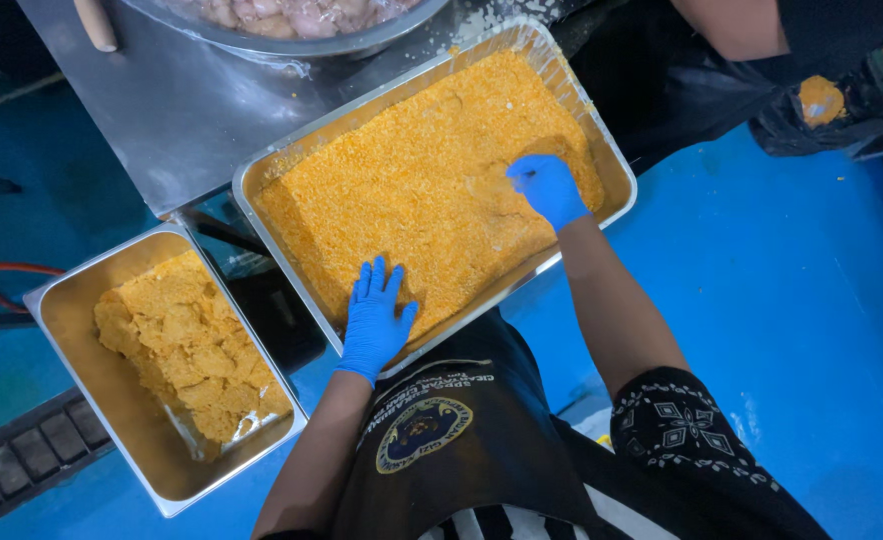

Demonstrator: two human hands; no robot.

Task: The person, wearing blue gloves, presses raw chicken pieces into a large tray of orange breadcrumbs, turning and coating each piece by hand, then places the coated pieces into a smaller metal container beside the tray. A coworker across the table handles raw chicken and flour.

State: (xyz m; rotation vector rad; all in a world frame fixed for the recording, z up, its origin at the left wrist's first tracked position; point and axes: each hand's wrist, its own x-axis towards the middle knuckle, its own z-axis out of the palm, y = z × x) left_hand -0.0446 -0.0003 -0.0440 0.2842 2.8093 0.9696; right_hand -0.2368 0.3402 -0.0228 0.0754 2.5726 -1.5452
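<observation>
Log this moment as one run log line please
left hand: blue glove, flat on orange crumbs | right hand: blue glove, pressing crumbs | large steel crumb tray | smaller steel tray: breaded pieces

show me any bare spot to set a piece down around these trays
Bare steel table between the bowl and the big crumb tray. Small tray's left strip is bare. Big tray is crowded: crumbs, left hand, right hand.

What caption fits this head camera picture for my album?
Two blue-gloved hands, left hand and right hand, press into orange crumbs in a metal tray.
</observation>
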